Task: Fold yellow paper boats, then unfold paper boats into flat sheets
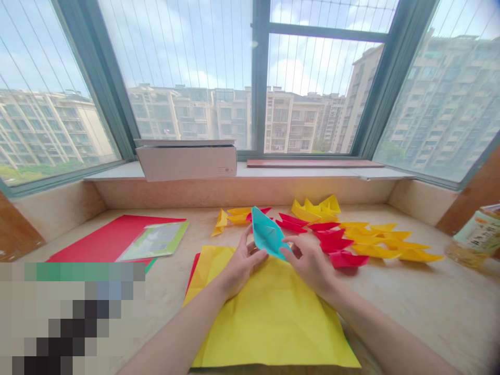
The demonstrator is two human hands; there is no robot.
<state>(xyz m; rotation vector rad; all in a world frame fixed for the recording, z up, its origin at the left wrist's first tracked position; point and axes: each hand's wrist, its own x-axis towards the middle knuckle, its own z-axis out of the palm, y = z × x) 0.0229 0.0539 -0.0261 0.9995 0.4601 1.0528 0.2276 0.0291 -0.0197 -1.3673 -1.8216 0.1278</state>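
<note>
A light blue folded paper boat (269, 234) is held up between both hands, tilted so that its open inside shows. My left hand (247, 263) is closed on its lower left side, with the thumb at the bottom edge. On the right side, my right hand (308, 258) pinches the boat's lower right end. Beneath the hands lies a large sheet of creased yellow paper (273, 323). Behind and to the right stand several red paper boats (334, 242) and several yellow paper boats (390, 242).
Red paper sheets (101, 239) lie at the left under a clear-wrapped packet (156, 240). A white box (187, 161) stands on the window ledge, beside a flat reddish board (312, 163). At the far right is a clear labelled container (478, 237). The lower left corner is pixelated.
</note>
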